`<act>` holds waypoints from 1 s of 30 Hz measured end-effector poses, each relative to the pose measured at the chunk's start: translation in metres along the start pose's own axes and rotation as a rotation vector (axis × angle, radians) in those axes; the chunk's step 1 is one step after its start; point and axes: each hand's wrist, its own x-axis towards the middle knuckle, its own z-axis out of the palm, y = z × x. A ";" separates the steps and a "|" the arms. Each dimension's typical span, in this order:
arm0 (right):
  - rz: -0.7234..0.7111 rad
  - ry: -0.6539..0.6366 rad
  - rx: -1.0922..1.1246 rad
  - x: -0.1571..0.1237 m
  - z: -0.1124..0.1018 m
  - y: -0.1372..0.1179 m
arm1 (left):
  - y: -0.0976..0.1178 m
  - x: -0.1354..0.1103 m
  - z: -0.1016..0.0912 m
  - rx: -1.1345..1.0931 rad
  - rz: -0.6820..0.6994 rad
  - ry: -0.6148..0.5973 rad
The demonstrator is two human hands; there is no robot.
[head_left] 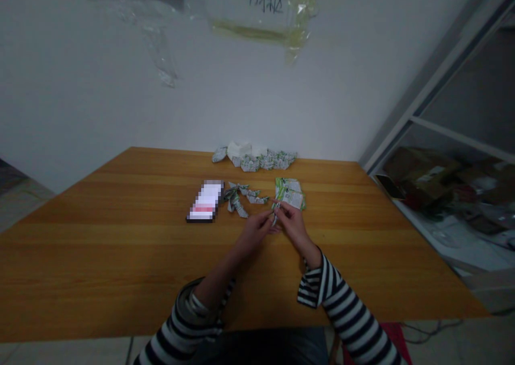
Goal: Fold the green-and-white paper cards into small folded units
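Note:
Both hands meet over the middle of the wooden table [120, 247]. My left hand [255, 231] and my right hand [292, 224] pinch a small folded piece of printed paper [276, 215] between their fingertips. Just beyond the right hand lies a small stack of flat green-and-white paper sheets [290, 192]. To the left of the hands lie a few folded paper pieces [241, 196]. Both sleeves are black-and-white striped.
A phone [206, 201] lies flat left of the folded pieces. A heap of folded paper pieces [257, 157] sits at the table's far edge against the white wall. A metal shelf [454, 177] with boxes stands to the right. A plastic bag [261, 8] hangs on the wall.

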 end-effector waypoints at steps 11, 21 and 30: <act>-0.297 -0.039 -0.330 -0.013 0.003 -0.017 | 0.007 -0.002 -0.004 -0.126 -0.040 0.223; -0.268 0.009 -0.180 -0.005 -0.001 -0.011 | 0.016 0.000 -0.009 -0.537 -0.227 0.226; -0.144 0.070 0.048 -0.010 0.013 -0.020 | 0.019 -0.002 -0.013 -0.299 -0.066 0.440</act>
